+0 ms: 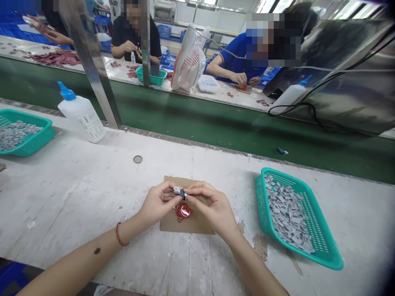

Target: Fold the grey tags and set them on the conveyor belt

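Both hands meet over a piece of brown cardboard (200, 224) on the white bench. My left hand (160, 201) pinches one end of a small dark blue and white piece (179, 191) between thumb and fingers. At its other end, my right hand (212, 201) grips the same piece with thumb and forefinger. What the piece is exactly, I cannot make out. Just below the fingers, a shiny round red item (183, 211) with a small gold-coloured part at its edge lies on the cardboard.
To the right stands a green basket (327, 250) of small grey pieces; another green basket (40, 144) sits far left. A white glue bottle (83, 117) leans near a metal post (95, 78). A bottle cap (137, 159) lies ahead. Co-workers sit beyond the green belt (185, 123).
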`<state>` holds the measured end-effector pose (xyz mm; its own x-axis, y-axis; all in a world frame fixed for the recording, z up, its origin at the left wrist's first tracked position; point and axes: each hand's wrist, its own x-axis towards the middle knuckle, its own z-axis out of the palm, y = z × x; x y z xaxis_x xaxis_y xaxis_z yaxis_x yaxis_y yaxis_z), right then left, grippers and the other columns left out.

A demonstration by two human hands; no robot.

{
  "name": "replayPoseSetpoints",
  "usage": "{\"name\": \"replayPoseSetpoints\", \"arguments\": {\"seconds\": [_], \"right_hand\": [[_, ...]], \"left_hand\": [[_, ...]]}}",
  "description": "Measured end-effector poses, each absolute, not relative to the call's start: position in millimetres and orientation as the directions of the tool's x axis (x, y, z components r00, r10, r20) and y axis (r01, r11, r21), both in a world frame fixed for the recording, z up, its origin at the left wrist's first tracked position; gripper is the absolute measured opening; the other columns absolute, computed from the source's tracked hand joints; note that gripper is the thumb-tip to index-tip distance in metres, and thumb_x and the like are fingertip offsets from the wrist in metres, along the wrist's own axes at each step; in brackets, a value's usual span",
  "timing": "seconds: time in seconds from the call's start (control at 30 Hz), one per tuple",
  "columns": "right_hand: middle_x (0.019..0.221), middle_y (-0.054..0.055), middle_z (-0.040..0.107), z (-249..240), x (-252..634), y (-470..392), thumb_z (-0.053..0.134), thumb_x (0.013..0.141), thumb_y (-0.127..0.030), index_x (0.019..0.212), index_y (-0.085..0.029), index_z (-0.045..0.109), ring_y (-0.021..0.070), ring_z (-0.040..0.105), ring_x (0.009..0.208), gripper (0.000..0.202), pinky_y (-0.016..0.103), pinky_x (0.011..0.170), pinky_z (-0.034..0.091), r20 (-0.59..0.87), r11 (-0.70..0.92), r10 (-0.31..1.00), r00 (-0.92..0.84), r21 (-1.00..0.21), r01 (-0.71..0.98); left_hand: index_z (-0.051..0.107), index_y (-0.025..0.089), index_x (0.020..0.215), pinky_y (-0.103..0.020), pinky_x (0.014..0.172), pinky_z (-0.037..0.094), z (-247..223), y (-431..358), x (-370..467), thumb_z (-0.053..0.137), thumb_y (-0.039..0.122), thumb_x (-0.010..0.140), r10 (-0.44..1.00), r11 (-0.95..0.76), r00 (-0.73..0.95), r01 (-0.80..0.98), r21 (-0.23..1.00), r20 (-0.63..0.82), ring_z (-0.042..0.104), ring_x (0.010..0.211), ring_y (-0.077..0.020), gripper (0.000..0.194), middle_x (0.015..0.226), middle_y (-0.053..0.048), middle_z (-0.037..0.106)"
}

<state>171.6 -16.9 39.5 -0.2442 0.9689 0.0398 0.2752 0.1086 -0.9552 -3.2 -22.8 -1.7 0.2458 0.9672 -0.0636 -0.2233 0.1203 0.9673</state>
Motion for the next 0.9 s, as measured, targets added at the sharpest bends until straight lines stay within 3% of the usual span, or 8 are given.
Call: {"name": "replayPoseSetpoints", "arguments": {"seconds": [0.3, 0.47, 0.63, 0.9], "right_hand": [[0.097, 0.005, 0.063, 39.9, 172.0, -17.5, 0.077, 0.072, -0.036, 0.088, -0.028, 0.078, 0.0204, 0.060, 0.093, 0.018, 0.037, 0.085, 0.051, -0.104, -0.074, 0.971, -0.216, -0.987, 0.143], [0.095, 0.006, 0.062, 48.6, 176.2, -17.7, 0.070, 0.079, -0.043, 0.093, -0.027, 0.078, 0.0204, 0.057, 0.096, 0.023, 0.037, 0.088, 0.049, -0.158, -0.136, 0.948, -0.275, -0.986, 0.096], [0.089, 0.003, 0.065, 53.4, 173.9, -22.5, 0.078, 0.071, -0.039, 0.080, -0.024, 0.076, 0.0172, 0.062, 0.082, 0.018, 0.033, 0.080, 0.051, -0.182, -0.199, 0.951, -0.251, -0.979, -0.043], [0.096, 0.003, 0.069, 69.5, 168.2, -32.8, 0.072, 0.077, -0.040, 0.101, -0.025, 0.064, 0.0175, 0.067, 0.081, 0.029, 0.030, 0.070, 0.054, -0.229, -0.298, 0.914, -0.334, -0.939, -0.173]], "left_hand": [[0.061, 0.017, 0.087, -0.030, 0.072, 0.057, 2.7, -24.1, -2.7, 0.069, 0.027, 0.078, 0.982, 0.044, 0.190, -0.157, 0.987, -0.013, 0.070, 0.082, -0.0201, 0.015, 0.085, -0.007, 0.073], [0.065, 0.019, 0.087, -0.033, 0.077, 0.057, 12.9, -26.4, -2.9, 0.067, 0.022, 0.079, 0.985, -0.052, 0.160, -0.073, 0.996, 0.064, 0.070, 0.086, -0.0216, 0.009, 0.089, -0.006, 0.074], [0.068, 0.021, 0.089, -0.033, 0.081, 0.055, 24.8, -32.7, -0.7, 0.067, 0.018, 0.078, 0.978, -0.156, 0.142, 0.013, 0.988, 0.153, 0.070, 0.086, -0.0217, 0.011, 0.090, -0.005, 0.075], [0.066, 0.022, 0.088, -0.030, 0.080, 0.054, 44.5, -37.2, 2.4, 0.064, 0.017, 0.081, 0.952, -0.268, 0.157, 0.023, 0.963, 0.262, 0.068, 0.090, -0.0197, 0.009, 0.091, -0.004, 0.072]]}}
